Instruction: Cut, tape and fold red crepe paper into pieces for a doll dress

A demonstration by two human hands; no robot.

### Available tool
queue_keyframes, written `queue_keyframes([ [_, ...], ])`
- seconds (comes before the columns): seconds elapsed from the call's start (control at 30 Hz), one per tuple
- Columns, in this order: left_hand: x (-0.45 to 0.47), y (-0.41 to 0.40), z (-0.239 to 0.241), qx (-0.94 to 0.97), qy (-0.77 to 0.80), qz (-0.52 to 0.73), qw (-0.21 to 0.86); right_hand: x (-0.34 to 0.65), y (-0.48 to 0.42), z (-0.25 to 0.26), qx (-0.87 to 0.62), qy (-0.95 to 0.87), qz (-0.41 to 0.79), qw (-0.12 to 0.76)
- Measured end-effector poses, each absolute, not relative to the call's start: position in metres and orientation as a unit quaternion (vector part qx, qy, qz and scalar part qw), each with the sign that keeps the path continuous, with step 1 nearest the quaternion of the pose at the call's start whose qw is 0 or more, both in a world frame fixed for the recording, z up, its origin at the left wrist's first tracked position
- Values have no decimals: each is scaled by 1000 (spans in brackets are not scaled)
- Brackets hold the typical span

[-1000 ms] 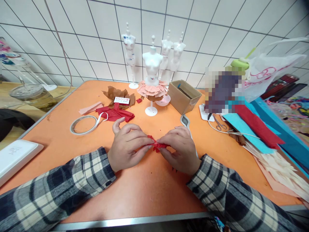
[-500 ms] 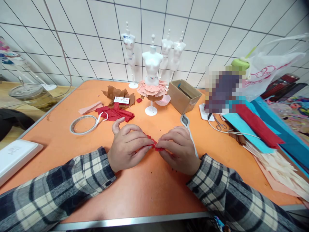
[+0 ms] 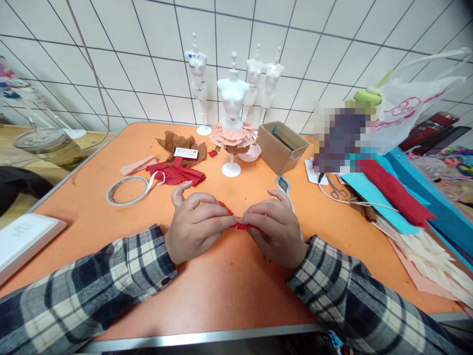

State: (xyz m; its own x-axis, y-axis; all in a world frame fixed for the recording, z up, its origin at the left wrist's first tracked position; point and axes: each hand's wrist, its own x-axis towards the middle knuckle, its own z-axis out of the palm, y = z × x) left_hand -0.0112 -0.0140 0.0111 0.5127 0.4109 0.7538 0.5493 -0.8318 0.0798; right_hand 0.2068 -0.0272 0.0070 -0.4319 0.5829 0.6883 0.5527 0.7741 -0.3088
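Observation:
Between my two hands, low over the orange table (image 3: 236,305), is a small gathered strip of red crepe paper (image 3: 243,227). My left hand (image 3: 201,222) pinches its left part, and my right hand (image 3: 273,227) pinches the right end, fingertips nearly touching. Much of the strip is hidden behind my fingers. Beyond my hands stands a white mannequin (image 3: 232,93) wearing a ruffled pink paper skirt (image 3: 233,135) with brown beneath it. Flat red crepe paper pieces (image 3: 177,173) lie behind my left hand, near a roll of white tape (image 3: 127,202) with its end pulled loose.
Several white mannequins (image 3: 197,74) stand along the tiled wall. A cardboard box (image 3: 283,148) and a pink bowl (image 3: 250,153) are at the back. On the right lie scissors (image 3: 338,190), a cable and coloured paper sheets (image 3: 384,202). A white box (image 3: 29,239) is at the left edge.
My fingertips have shifted slightly along the red strip, and more of it shows above my left fingers. One finger of my right hand has lifted a little.

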Motion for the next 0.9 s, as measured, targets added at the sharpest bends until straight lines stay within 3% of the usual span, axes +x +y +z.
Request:
queue_keyframes([
  [0.57, -15, -11, 8, -882, -270, -386, 14, 211, -14, 7, -253, -883, 147, 367],
  [0.9, -11, -14, 13, -879, -275, -387, 53, 207, -23, 0, -304, -848, 80, 426],
])
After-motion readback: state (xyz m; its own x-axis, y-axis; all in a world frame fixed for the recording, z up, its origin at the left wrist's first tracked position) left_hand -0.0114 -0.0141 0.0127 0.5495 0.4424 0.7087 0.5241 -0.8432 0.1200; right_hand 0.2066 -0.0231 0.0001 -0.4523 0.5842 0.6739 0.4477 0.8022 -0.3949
